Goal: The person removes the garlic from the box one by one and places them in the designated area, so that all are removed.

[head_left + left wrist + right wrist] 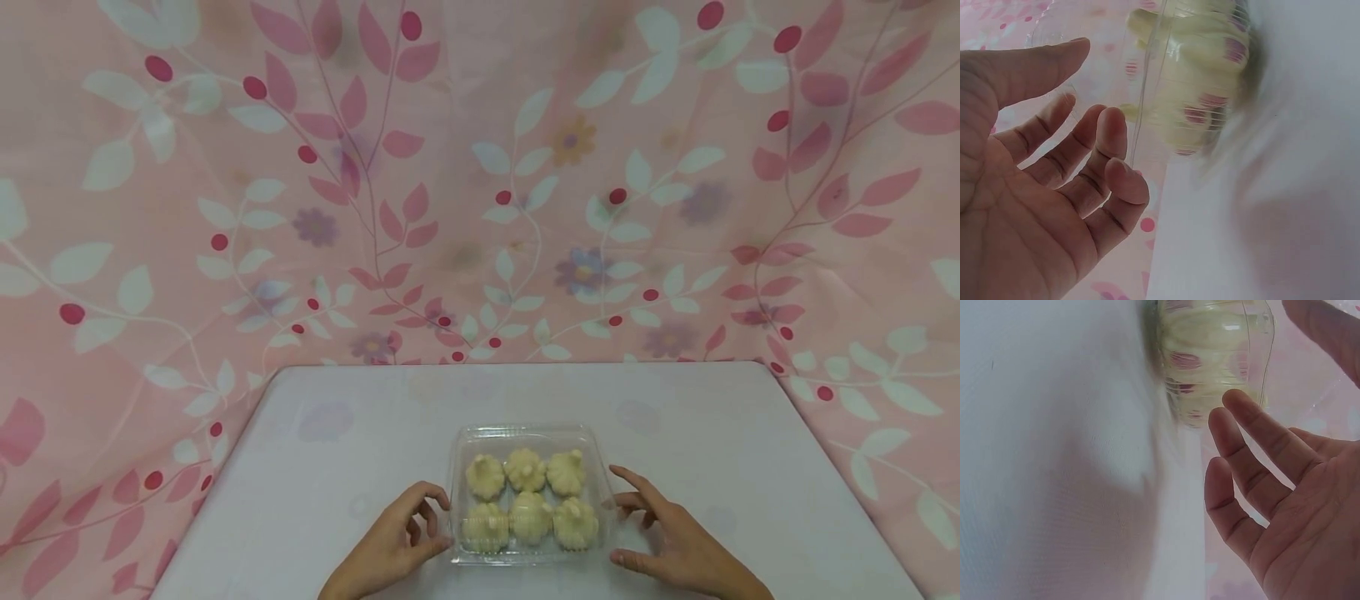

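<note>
A clear plastic box (pixel 459 454) sits on the table in the head view. Inside it, in two rows, are several pale yellow garlic-shaped bulbs (pixel 526 471); pinkish patches mark them in the left wrist view. At the box's left side is my left hand (pixel 397 533), thumb and loosely bent fingertips (pixel 1112 134) right at the plastic edge. My right hand (pixel 678 537) stands at the opposite side with its fingers apart and slightly bent. Its fingertips (pixel 1225 428) are close beside the box wall, and nothing is gripped in its palm.
The white table (pixel 360 442) has rounded back corners and reaches past the box on both sides. Behind it hangs a pink cloth (pixel 465 250) printed with leaves, berries and flowers, which also runs down along the table's left and right edges.
</note>
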Available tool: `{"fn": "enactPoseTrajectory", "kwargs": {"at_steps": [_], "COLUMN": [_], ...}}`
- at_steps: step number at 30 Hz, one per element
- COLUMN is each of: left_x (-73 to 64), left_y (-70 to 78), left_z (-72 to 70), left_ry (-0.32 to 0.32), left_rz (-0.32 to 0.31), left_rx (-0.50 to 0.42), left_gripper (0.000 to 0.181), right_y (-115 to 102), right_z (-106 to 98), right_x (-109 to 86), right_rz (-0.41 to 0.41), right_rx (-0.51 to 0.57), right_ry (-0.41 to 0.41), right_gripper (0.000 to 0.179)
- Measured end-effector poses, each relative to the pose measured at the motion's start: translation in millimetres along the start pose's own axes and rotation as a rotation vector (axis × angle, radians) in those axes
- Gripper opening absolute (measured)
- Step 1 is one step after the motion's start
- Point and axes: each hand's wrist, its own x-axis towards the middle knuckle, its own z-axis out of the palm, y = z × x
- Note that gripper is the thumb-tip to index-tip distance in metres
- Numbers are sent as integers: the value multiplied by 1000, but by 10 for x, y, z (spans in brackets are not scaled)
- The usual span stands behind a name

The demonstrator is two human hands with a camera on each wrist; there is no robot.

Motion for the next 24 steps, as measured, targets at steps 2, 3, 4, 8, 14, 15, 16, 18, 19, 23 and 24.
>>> {"fn": "enactPoseTrajectory", "kwargs": {"at_steps": [2,3,4,8,14,15,16,18,19,23,24], "left_x": [14,22,29,70,142,156,168,194,205,263,281], "left_y": [4,5,9,131,340,299,248,154,115,97,94], "left_z": [-11,-14,-17,-37,-93,-94,-94,-98,-102,-133,-140], "left_ry": [12,19,27,63,106,113,120,132,140,174,184], "left_rz": [17,24,27,48,99,109,113,122,132,148,152], "left_rx": [8,9,19,35,10,4,-1,-5,-11,-20,-20], "left_gripper": [40,39,39,37,38,38,37,35,34,32,32], "right_y": [4,4,4,2,11,12,13,17,21,28,29], "right_z": [0,-2,-6,-18,-10,-8,-6,-5,-5,-8,-10], "right_x": [-1,-1,-1,-5,-14,-13,-12,-9,-8,-2,-2], "right_rz": [1,9,20,32,-53,-67,-77,-89,-91,-86,-87], "right_rx": [1,-6,-6,-53,-79,-69,-60,-49,-46,-40,-40], "right_ry": [3,2,-1,-6,26,25,23,19,15,13,12], "right_gripper": [91,89,87,77,67,67,66,66,66,67,67]}}
